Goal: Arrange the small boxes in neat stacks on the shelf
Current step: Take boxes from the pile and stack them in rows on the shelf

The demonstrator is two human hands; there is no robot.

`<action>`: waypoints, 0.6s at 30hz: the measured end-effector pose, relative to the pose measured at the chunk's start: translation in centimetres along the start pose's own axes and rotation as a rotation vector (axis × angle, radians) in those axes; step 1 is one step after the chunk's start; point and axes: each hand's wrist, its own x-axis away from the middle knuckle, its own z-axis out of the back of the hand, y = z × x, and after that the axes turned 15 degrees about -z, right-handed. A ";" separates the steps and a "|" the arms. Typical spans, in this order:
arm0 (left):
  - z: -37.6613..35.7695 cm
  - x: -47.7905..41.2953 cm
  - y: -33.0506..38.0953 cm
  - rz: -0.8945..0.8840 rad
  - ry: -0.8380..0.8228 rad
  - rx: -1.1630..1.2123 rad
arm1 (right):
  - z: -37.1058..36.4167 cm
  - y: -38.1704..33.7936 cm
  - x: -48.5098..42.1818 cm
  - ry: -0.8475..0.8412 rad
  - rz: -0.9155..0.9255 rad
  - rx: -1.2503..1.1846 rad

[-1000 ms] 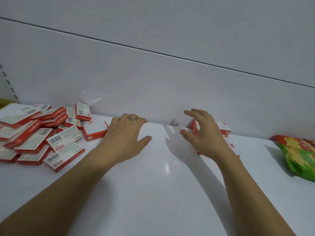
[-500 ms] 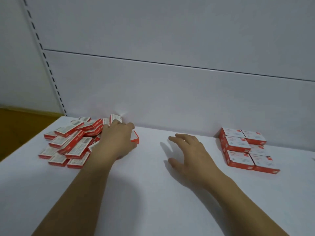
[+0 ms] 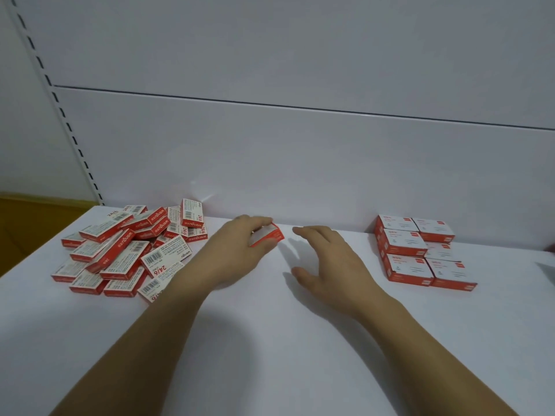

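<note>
A loose pile of small red-and-white boxes (image 3: 126, 250) lies at the left of the white shelf (image 3: 270, 340). Neat stacks of similar boxes (image 3: 420, 253) stand at the right, against the back panel. My left hand (image 3: 231, 253) grips one small red-and-white box (image 3: 270, 235) just right of the pile, near the back panel; its fingers curl over the top and hide most of it. My right hand (image 3: 327, 262) hovers beside that box with fingers spread and relaxed, holding nothing.
The white back panel (image 3: 300, 160) rises directly behind the boxes. A slotted upright (image 3: 60, 109) runs down the left side. A yellow-brown surface (image 3: 30, 223) shows past the shelf's left edge.
My left hand has come off the pile with one box, moving right toward the shelf's middle. My right hand has stayed near the centre. The view has drifted slightly.
</note>
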 end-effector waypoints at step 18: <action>-0.2 0.3 2.4 -0.096 0.113 0.470 | 0.6 -0.6 0.1 0.013 -0.021 -0.510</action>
